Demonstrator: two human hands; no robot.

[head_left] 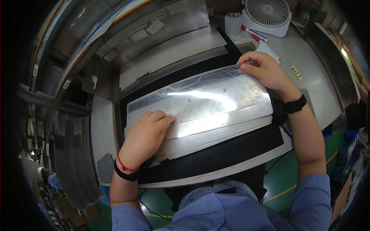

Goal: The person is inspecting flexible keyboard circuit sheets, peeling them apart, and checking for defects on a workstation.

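A stack of thin, silvery metal sheets point(219, 133) lies on a black mat in front of me. Its glossy top sheet point(200, 101) carries rows of small dots, with a grey band of circuit-like lines along the far edge. At the far right corner, my right hand point(266, 69) pinches this top sheet's edge between thumb and fingers. My left hand point(148, 131) rests on the left part of the stack, fingers curled and fingertips against the surface. Whether anything is between those fingers cannot be made out. A small red mark shows just right of them.
The black mat point(246, 144) covers the bench. Behind it stand larger metal sheets point(173, 54). At the back right are a white fan point(268, 15), a bottle point(232, 23), red-capped markers point(254, 34) and a white cloth point(268, 50). More metal sheets point(75, 161) hang at left.
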